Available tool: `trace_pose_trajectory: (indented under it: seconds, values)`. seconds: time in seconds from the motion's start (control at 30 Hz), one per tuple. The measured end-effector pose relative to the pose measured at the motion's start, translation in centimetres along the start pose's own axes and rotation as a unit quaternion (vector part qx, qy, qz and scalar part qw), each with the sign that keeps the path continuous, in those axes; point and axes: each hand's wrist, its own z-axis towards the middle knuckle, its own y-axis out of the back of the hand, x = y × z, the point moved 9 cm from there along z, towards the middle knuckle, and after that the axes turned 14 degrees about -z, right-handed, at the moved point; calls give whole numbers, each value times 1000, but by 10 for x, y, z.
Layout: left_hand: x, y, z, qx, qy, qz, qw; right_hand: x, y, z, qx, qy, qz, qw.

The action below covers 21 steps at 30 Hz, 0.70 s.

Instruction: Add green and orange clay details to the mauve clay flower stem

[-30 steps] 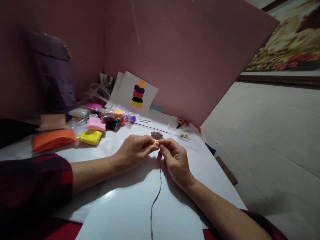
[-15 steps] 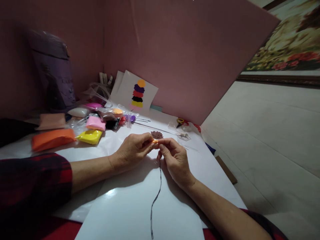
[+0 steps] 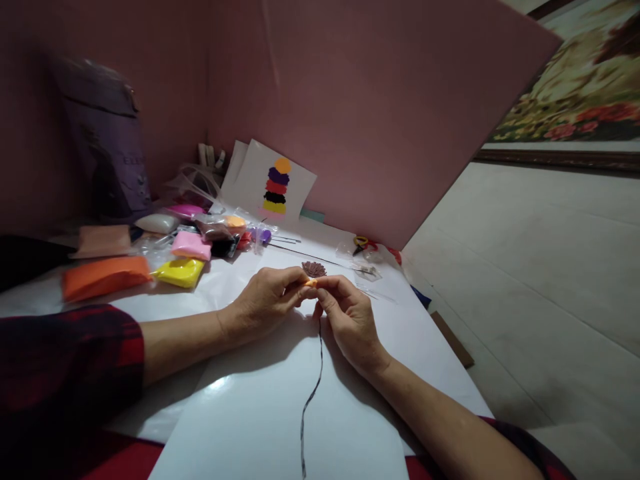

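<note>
Between my two hands is a small piece of orange clay [image 3: 311, 283], pinched by the fingertips. My left hand [image 3: 267, 297] is closed on it from the left. From the right, the thumb and forefinger of my right hand [image 3: 350, 317] are closed on the same piece, and the fingers cover most of it. A thin dark cord [image 3: 315, 393] hangs below the right fingers and runs down over the white sheet [image 3: 250, 413]; its upper end is hidden. Just beyond the fingertips lies a brown, petalled clay piece [image 3: 315, 269].
Several clay packets, among them an orange packet [image 3: 106, 278] and a yellow packet [image 3: 180, 273], lie at the left. A card with coloured blobs [image 3: 277, 187] leans on the pink wall. Yellow-handled scissors [image 3: 359, 244] and thin dark sticks [image 3: 320, 257] lie at the back.
The orange clay looks slightly different in shape between my fingertips, and the fingers have shifted a little. Both arms and the cord stay almost in place.
</note>
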Motion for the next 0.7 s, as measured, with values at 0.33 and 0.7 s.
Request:
trace_pose_trajectory:
  seconds: [0.33, 0.7]
  values:
    - [1, 0, 1, 3, 19, -19, 1000, -1, -2, 0, 10, -9, 1, 1000]
    - [4, -1, 0, 2, 31, -11, 999, -1, -3, -1, 13, -4, 3, 1000]
